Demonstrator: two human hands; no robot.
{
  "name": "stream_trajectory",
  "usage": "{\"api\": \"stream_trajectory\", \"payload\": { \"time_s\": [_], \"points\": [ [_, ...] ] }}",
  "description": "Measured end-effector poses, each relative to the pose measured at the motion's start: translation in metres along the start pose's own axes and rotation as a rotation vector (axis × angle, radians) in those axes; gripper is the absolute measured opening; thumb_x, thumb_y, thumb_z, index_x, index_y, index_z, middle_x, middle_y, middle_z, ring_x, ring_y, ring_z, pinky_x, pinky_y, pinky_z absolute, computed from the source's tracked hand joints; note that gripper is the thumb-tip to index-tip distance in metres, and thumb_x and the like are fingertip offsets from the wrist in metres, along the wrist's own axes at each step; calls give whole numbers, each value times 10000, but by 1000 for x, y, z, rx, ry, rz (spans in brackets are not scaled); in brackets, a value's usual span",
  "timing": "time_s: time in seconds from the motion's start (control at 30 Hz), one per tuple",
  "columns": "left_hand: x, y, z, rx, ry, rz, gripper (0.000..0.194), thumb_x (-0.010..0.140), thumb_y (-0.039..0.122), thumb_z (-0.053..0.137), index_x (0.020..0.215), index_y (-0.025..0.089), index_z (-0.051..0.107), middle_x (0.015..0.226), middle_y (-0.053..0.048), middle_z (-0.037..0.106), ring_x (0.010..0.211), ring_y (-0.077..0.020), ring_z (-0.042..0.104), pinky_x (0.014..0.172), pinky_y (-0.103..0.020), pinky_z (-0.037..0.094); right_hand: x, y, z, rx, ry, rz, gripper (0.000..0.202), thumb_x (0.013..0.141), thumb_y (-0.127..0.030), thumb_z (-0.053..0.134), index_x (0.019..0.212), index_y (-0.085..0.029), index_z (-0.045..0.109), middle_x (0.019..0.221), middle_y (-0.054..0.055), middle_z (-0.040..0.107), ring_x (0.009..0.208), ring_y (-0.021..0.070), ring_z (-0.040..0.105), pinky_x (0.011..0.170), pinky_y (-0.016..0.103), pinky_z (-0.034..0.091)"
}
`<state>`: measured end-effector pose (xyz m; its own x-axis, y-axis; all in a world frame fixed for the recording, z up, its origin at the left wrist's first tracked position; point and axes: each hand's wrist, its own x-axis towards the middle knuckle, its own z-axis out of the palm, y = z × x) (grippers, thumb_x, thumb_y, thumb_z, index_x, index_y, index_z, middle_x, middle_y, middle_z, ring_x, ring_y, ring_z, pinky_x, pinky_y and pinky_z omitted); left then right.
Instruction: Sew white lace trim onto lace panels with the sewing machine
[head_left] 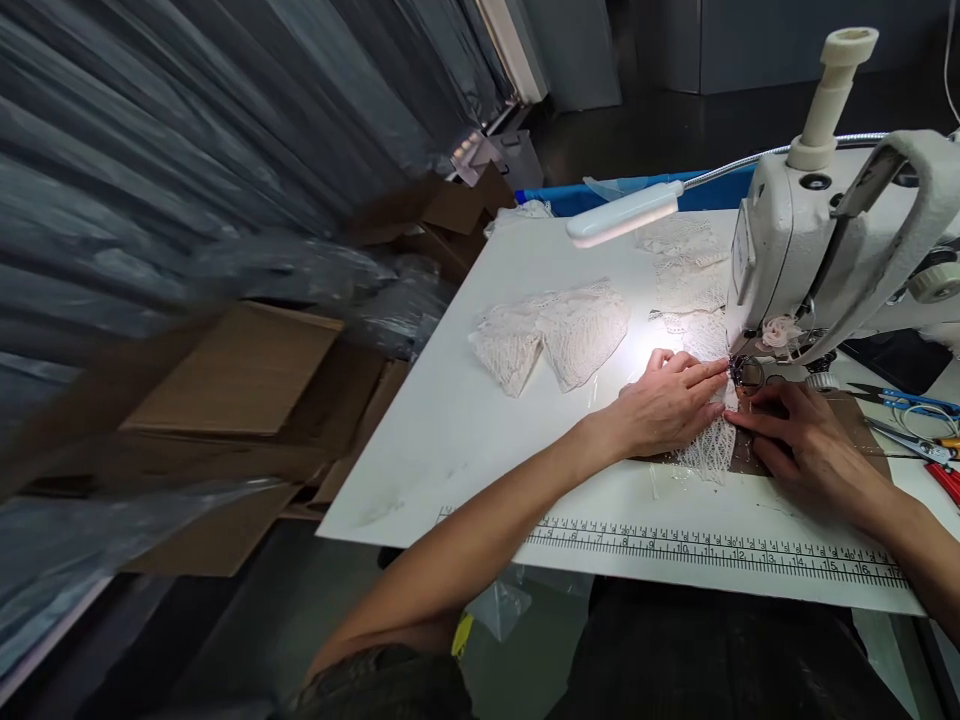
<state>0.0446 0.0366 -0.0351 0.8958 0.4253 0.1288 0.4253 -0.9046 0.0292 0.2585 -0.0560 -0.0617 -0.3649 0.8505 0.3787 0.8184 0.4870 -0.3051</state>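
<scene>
My left hand (671, 400) lies flat with its fingers stretched over a piece of white lace (709, 450), fingertips close to the needle area of the white sewing machine (780, 250). On the other side of the needle, my right hand (806, 440) touches the lace edge with its index finger; its other fingers are bent, and whether they grip anything is hidden. Beneath the lace and my right hand is a brown sheet (847, 425). More lace runs behind the left hand, toward the back of the table.
A lace piece with two lobes (551, 330) lies left on the white table (465, 440). A lamp (626, 213) shines over the work. Scissors (900, 435) and blue-handled snips (907, 400) lie at right. A printed ruler (675, 548) runs along the front edge. Cardboard boxes (232, 370) stand left.
</scene>
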Motion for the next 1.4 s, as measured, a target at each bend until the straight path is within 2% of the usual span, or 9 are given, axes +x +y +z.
{"api": "stream_trajectory", "payload": {
  "time_s": [0.27, 0.53, 0.93, 1.07, 1.17, 1.3, 1.4],
  "points": [
    [-2, 1, 9, -14, 46, -9, 429, 1063, 331, 311, 1319, 121, 585, 1469, -142, 540, 1112, -288, 544, 927, -476, 394, 2, -3, -4, 29, -9, 12, 398, 902, -157, 495, 1172, -312, 743, 1096, 104, 621, 1024, 287, 549, 899, 474, 508],
    [-2, -1, 15, -76, 79, -19, 409, 1047, 329, 344, 1311, 141, 593, 1466, -135, 547, 1172, -292, 533, 977, -501, 382, 5, -2, -3, 14, 41, -54, 371, 907, -152, 490, 1122, -293, 758, 1039, 104, 633, 953, 267, 579, 781, 414, 527],
    [-3, 5, 15, -60, 121, -47, 398, 1045, 301, 326, 1249, 130, 622, 1439, -126, 572, 1176, -281, 545, 989, -481, 374, 5, 1, 0, 50, 61, -38, 344, 925, -187, 476, 1104, -265, 760, 1016, 100, 622, 941, 262, 595, 794, 425, 538],
    [-3, 7, 19, -9, 186, -30, 390, 1046, 291, 326, 1225, 117, 625, 1419, -138, 581, 1193, -280, 538, 1004, -472, 369, 5, 7, 2, 83, 49, -33, 352, 918, -185, 477, 1098, -281, 764, 1008, 91, 619, 947, 253, 599, 801, 418, 550],
    [-1, 10, 21, 48, 252, -19, 361, 1039, 262, 347, 1157, 98, 646, 1300, -149, 643, 1092, -257, 579, 968, -448, 391, 5, 10, 0, 87, 30, -41, 359, 913, -179, 474, 1077, -291, 773, 980, 86, 615, 919, 243, 600, 786, 415, 557],
    [1, 12, 18, 65, 240, 67, 371, 1045, 192, 323, 981, 142, 686, 1050, -74, 719, 838, -176, 589, 900, -401, 412, 7, 9, -5, 65, 2, -42, 356, 913, -178, 478, 1082, -279, 775, 982, 91, 613, 926, 249, 604, 795, 431, 564],
    [-1, 11, 14, 37, 214, 77, 352, 1034, 231, 346, 987, 174, 691, 1066, -63, 722, 837, -189, 589, 867, -412, 413, 7, 6, -8, 50, -29, -41, 354, 916, -176, 480, 1098, -264, 770, 1005, 101, 622, 953, 262, 604, 810, 447, 566]
  ]
}}
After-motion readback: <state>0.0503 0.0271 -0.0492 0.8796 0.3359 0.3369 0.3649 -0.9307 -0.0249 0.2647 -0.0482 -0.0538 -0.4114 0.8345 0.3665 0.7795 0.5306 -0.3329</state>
